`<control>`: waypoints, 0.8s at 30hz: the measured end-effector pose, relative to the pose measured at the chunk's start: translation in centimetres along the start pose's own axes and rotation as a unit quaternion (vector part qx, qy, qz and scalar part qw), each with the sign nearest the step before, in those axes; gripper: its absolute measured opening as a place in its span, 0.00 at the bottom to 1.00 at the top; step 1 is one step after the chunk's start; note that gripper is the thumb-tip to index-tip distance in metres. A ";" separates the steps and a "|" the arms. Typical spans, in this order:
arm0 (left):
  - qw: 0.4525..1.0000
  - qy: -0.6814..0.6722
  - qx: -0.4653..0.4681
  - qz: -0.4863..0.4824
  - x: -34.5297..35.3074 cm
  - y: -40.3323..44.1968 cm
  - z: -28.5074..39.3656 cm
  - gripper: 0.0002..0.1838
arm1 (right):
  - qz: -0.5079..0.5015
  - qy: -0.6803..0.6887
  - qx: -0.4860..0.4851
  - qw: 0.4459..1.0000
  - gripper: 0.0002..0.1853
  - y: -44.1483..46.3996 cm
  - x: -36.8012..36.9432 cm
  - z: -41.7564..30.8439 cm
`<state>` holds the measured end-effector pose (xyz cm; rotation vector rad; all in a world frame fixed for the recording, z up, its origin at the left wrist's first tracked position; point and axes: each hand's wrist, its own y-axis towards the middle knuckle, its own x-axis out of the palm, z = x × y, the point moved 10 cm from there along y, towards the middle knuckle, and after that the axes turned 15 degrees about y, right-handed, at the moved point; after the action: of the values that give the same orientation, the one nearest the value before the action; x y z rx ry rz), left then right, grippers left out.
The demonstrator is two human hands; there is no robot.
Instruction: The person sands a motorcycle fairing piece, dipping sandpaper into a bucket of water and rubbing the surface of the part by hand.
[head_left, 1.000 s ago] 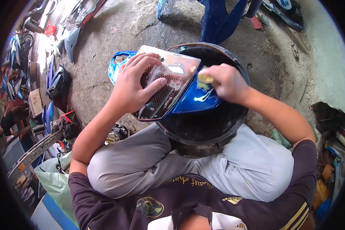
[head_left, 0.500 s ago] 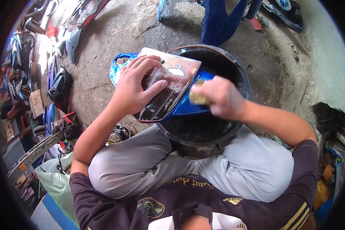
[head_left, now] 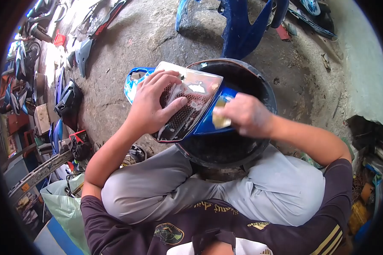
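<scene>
A motorcycle fairing panel (head_left: 192, 95), with glossy blue ends and a honeycomb-patterned middle, lies across the left side of a round black tub (head_left: 259, 77). My left hand (head_left: 156, 101) holds it, fingers draped over the patterned part and thumb apart on the face. The right end of the panel reaches over the tub's opening. There my right hand (head_left: 250, 114), somewhat blurred, is closed on a yellowish pad (head_left: 221, 116) pressed to the blue surface. Whether the pad is sponge or folded sandpaper I cannot tell. The panel's underside is hidden.
My bent legs (head_left: 149, 180) flank the tub on the concrete floor (head_left: 127, 42). A large blue body panel (head_left: 242, 32) stands beyond it. Motorcycle parts, including a black piece (head_left: 69, 100), crowd the left, near a pale green plastic bag (head_left: 66, 204). A light wall (head_left: 364, 63) rises at right.
The pad in my right hand has shifted slightly along the panel's blue end. My left hand keeps its place on the panel. The whole view has moved a little.
</scene>
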<state>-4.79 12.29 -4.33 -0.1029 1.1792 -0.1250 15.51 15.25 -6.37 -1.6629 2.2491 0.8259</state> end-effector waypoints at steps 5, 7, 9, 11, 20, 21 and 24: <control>1.000 0.011 0.001 0.010 -0.6 0.1 0.5 0.27 | 0.051 0.004 0.090 0.995 0.18 -0.6 -1.3 3.5; 0.999 0.014 0.006 0.034 -0.6 0.0 0.4 0.26 | 0.012 0.005 0.002 1.000 0.20 -0.3 0.7 -0.8; 0.999 0.009 0.001 0.033 -0.5 0.1 0.4 0.26 | -0.022 0.009 -0.012 1.000 0.23 -0.5 1.4 -1.3; 1.000 0.008 -0.003 0.024 -0.4 0.0 0.5 0.26 | 0.016 0.019 0.023 0.999 0.23 -0.7 0.1 1.2; 0.999 -0.025 -0.021 0.012 -0.2 0.1 0.0 0.27 | -0.023 0.030 -0.010 0.999 0.22 -0.1 1.0 -0.8; 0.999 -0.030 -0.025 0.010 -0.2 0.1 0.1 0.26 | 0.000 0.017 0.027 0.999 0.21 -0.1 -0.1 1.1; 0.999 -0.018 -0.022 0.019 -0.2 -0.1 0.0 0.25 | 0.057 -0.039 0.072 0.995 0.18 -0.8 -1.5 4.6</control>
<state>-4.91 12.21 -4.16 -0.1215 1.1469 -0.0639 16.07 18.85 -9.70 -1.4270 2.3081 0.7199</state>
